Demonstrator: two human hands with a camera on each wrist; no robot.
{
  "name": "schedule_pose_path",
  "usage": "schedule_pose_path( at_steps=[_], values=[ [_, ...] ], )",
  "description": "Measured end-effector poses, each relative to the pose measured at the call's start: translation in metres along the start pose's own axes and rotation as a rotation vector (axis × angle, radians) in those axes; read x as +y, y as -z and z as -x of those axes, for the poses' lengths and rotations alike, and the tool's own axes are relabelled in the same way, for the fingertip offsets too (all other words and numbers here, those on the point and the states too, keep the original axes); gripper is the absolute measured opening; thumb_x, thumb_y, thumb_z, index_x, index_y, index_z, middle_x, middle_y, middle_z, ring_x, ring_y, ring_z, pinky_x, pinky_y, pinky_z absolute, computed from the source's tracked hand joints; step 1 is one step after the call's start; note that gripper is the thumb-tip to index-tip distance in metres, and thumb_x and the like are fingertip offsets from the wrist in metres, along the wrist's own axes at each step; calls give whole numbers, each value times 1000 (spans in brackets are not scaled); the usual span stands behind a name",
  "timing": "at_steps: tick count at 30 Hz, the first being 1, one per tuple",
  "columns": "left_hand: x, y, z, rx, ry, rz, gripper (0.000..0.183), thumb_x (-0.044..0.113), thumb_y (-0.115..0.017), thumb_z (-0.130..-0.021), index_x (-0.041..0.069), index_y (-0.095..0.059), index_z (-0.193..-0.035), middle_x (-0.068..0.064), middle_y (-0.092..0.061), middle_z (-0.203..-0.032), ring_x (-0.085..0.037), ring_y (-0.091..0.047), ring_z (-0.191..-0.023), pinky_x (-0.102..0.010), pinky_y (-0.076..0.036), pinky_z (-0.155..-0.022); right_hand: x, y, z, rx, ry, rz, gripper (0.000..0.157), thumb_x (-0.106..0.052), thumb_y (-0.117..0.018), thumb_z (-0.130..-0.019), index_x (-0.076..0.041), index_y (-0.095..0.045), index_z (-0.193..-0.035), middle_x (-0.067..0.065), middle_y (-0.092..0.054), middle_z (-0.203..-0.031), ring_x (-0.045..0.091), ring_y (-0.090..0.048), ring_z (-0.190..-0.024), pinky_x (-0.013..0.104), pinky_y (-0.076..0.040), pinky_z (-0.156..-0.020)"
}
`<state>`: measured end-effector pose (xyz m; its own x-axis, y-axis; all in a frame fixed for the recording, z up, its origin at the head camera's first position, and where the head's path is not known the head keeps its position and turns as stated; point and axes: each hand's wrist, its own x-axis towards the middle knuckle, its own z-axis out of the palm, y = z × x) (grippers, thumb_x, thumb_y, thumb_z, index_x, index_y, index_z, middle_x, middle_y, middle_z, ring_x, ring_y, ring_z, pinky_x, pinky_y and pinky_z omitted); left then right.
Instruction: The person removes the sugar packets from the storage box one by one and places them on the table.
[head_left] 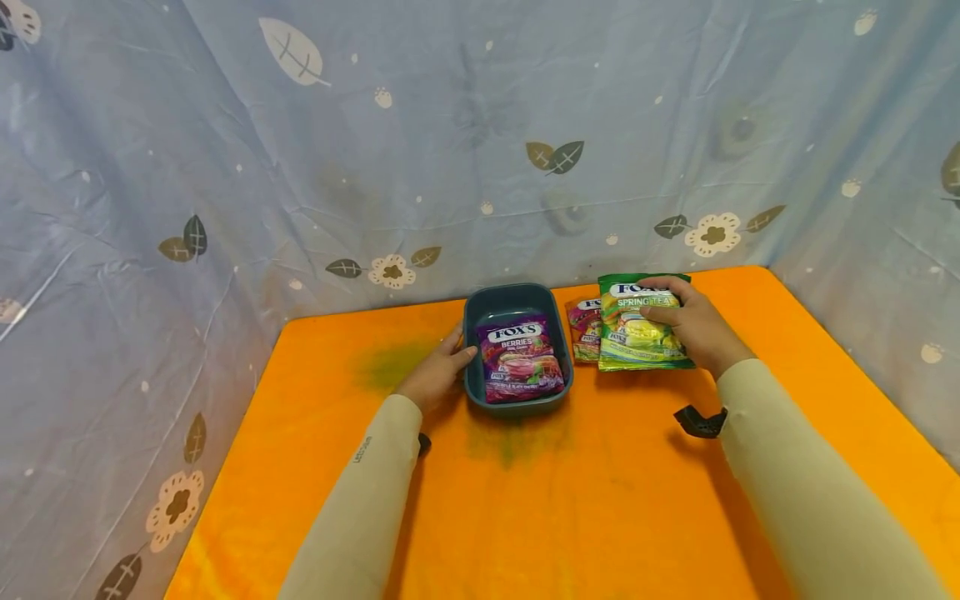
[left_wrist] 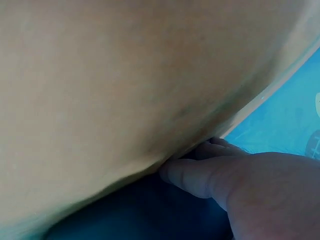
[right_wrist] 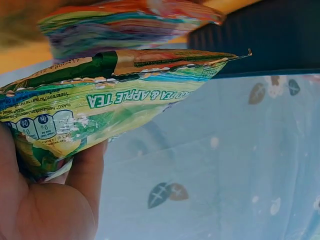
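Observation:
In the head view a dark blue-grey plastic tub [head_left: 517,292] stands at the table's middle back. A purple Fox's Berries candy bag [head_left: 521,358] lies inside it, face up. My left hand [head_left: 438,373] grips the tub's left side, thumb at the rim and fingers along the outer wall. To the right, my right hand [head_left: 693,325] holds a green Fox's Spring Tea candy bag [head_left: 626,333] by its right side, thumb across the front. The right wrist view shows this green bag [right_wrist: 100,107] edge-on, raised apart from a red bag. That red Fox's candy bag [head_left: 583,329] is partly hidden behind the green one.
An orange cloth covers the table [head_left: 585,500], with dark greenish patches near the tub. Pale blue patterned curtains [head_left: 465,125] hang close behind the table and along both sides. A black wrist mount [head_left: 701,422] juts from the right sleeve.

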<state>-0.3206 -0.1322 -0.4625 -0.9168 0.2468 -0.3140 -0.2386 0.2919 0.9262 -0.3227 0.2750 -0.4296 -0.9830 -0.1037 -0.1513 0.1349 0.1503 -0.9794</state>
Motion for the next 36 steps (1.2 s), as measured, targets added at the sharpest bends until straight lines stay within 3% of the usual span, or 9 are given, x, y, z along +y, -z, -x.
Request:
schedule_pose_path(
  at_steps=[5,7,12,18,22,31,36],
  values=[
    [1,0,0,-6,23,8,62,42,-50,-99,49,-17,-150,4,-27,-153,-25,-50,-122,-45,-40,-99,3,17,1,9,-7,36,56,-35,-63,-93,-30,-39,-144,19,-55,-113,33,-63,-75,47,-55,-67],
    [1,0,-1,1,14,-3,62,43,-51,-98,49,-18,-149,4,-24,-154,-24,-43,-128,-45,-37,-102,5,25,2,14,1,86,57,-37,-62,-94,-30,-38,-144,17,-49,-124,32,-62,-78,45,-54,-67],
    [1,0,-2,-20,-47,-5,62,38,-50,-100,43,-17,-152,0,-24,-155,-27,-48,-124,-47,-35,-103,9,42,3,24,8,138,59,-39,-61,-94,-29,-36,-146,12,-34,-137,29,-59,-79,42,-53,-67],
    [0,0,-3,-38,-39,30,62,35,-49,-101,43,-15,-152,3,-21,-155,-22,-48,-124,-44,-39,-101,15,53,1,20,-28,79,59,-34,-61,-94,-26,-35,-146,11,-44,-125,28,-62,-78,43,-54,-69],
    [-2,1,-4,-51,-27,62,62,32,-48,-102,45,-14,-152,0,-24,-154,-25,-55,-116,-46,-42,-98,18,60,1,20,-54,67,59,-33,-61,-95,-26,-34,-147,13,-53,-114,27,-63,-78,44,-55,-69],
    [1,1,-5,-22,4,5,62,37,-50,-100,47,-16,-150,2,-25,-154,-22,-54,-117,-43,-42,-98,20,80,-2,-9,-92,81,59,-37,-62,-93,-28,-35,-146,15,-45,-121,31,-65,-82,47,-55,-72],
    [0,1,-3,-7,8,13,62,37,-51,-99,47,-17,-150,2,-26,-154,-22,-52,-119,-43,-41,-99,24,88,-10,-37,-126,106,61,-38,-63,-93,-30,-34,-146,14,-50,-117,33,-65,-83,49,-55,-71]
  ],
)
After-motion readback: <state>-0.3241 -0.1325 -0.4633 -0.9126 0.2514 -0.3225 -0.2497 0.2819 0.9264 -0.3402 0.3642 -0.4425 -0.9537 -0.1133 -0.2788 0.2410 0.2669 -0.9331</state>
